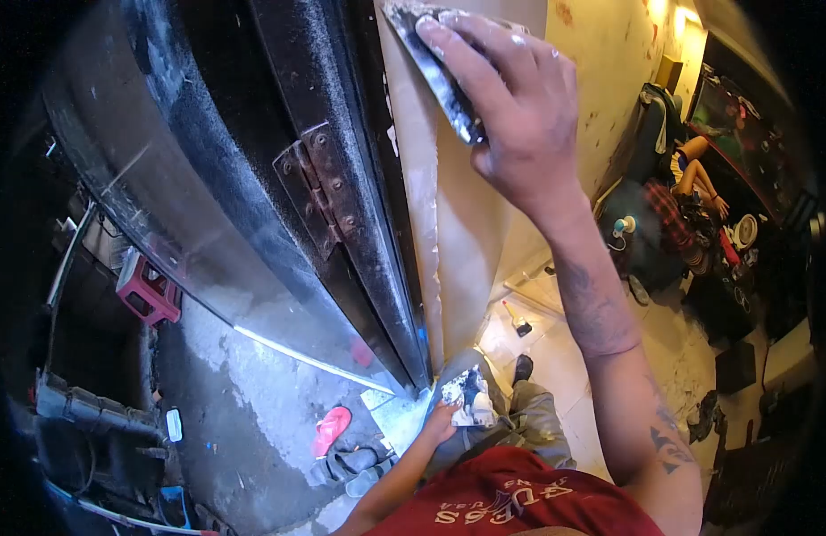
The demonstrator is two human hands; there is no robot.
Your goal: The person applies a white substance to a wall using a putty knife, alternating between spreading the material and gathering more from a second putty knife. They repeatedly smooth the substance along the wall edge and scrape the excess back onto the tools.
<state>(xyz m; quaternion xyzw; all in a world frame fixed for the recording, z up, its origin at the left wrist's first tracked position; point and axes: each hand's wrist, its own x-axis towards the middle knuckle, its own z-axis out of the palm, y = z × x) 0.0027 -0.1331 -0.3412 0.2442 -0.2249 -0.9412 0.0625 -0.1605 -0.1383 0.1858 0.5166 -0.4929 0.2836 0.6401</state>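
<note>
A worker's right hand [520, 116] closed around a broad putty knife [440, 71], forefinger stretched along the back of the blade and the other fingers wrapped over its near end, pressing it flat against the cream wall [467, 241] high beside a doorway. The blade was dull grey metal, long and straight-edged, smeared and crusted with pale filler, and it lay at a slant with its upper end toward the door side. The wall strip below it showed smooth tan patches with whiter streaks along the edge.

Lower down, by the worker's grey trouser knee [538, 420], the left hand [442, 422] gripped a second blade [467, 399], a short flat one heaped with white and dark filler, held level and well apart from the wall.

Just left of the worked strip stood a black metal door frame [342, 107], dusted grey, with a rusty hinge [324, 192] bolted to it. Beyond the threshold the ground was rough concrete, where a red stool [147, 290] stood and a red slipper [331, 431] lay beside darker sandals. The worker wore a red shirt [511, 500] with pale lettering. Inside the room the tiled floor [556, 322] was spattered white, and another person [690, 179] sat at the far side, near a lit wall.
</note>
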